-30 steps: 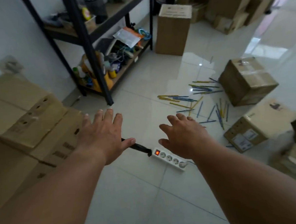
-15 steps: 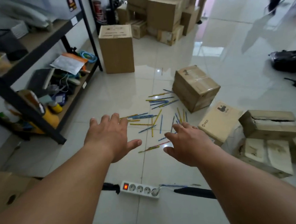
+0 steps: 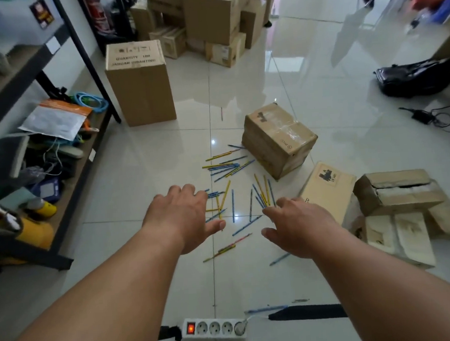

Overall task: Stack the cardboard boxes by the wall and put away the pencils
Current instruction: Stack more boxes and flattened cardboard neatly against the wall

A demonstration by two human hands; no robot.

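Nearest lies a power strip [image 3: 215, 328]; a taped cardboard box [image 3: 277, 140] sits farther right. Pencils [image 3: 225, 166] scatter between and beyond the left hand [image 3: 180, 218] and right hand [image 3: 300, 229], both spread, empty.

Single wide-angle view from person's head, well above tiled floor [image 3: 143, 160], facing forward and down. Left hand [image 3: 182, 221] and right hand [image 3: 300, 229] reach from bottom edge to frame centre; shelf rack [image 3: 87, 60] at left edge, stacked boxes [image 3: 207, 11] far ahead at top.
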